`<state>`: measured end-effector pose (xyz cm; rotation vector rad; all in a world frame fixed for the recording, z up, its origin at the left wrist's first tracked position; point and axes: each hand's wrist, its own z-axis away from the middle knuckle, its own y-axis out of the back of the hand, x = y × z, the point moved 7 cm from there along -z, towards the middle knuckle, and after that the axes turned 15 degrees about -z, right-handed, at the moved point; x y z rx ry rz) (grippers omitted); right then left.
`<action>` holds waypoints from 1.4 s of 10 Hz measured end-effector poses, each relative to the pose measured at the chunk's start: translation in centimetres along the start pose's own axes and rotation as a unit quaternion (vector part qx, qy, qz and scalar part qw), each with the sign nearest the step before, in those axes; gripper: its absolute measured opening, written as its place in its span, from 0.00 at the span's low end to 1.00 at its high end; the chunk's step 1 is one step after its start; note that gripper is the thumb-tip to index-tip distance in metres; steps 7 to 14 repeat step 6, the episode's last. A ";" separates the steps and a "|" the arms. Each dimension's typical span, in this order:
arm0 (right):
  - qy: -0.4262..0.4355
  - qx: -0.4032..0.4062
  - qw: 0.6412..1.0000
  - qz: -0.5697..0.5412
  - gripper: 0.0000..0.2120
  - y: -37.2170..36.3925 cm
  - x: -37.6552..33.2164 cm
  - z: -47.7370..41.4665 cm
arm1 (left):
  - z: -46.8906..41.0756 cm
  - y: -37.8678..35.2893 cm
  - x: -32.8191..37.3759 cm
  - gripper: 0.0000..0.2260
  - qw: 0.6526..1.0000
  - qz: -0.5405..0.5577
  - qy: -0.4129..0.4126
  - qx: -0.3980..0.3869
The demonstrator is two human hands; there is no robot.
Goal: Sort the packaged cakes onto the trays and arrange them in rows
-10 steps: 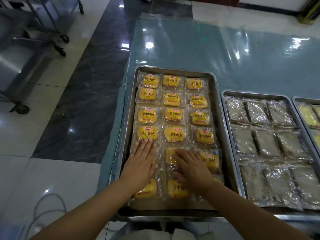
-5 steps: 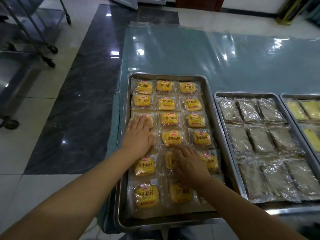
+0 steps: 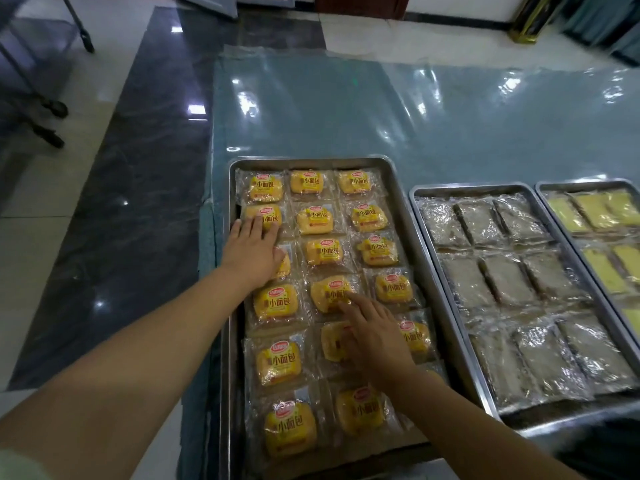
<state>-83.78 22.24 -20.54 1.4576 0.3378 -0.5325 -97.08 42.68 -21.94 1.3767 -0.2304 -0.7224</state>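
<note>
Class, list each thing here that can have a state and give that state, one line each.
left tray: holds yellow cakes, sealed, in rows of three.
middle tray: holds grey-brown cakes, sealed, in rows of three.
right tray: partly in view, holds pale yellow cakes.
left hand: open, flat on left-column yellow cakes.
right hand: open, fingertips on a middle-column yellow cake.
table: covered with clear film.

Bare tabletop (image 3: 450, 116) beyond 3 trays (image 3: 467, 187) (packed)

Three trays (image 3: 311, 162), nine grey cakes (image 3: 505, 278), at least seventeen yellow buns (image 3: 315, 220).
</note>
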 end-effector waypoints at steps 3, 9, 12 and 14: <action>-0.041 0.010 0.999 -0.015 0.24 1.0 1.3 0.3 | -0.4 1.2 1.4 0.27 0.999 0.022 -0.006 0.035; -0.078 0.050 0.996 -0.016 0.22 5.1 3.7 2.4 | 0.1 5.5 8.7 0.26 0.985 0.084 -0.117 0.091; -0.078 0.050 0.996 -0.016 0.22 5.1 3.7 2.4 | 0.1 5.5 8.7 0.26 0.985 0.084 -0.117 0.091; -0.078 0.050 0.996 -0.016 0.22 5.1 3.7 2.4 | 0.1 5.5 8.7 0.26 0.985 0.084 -0.117 0.091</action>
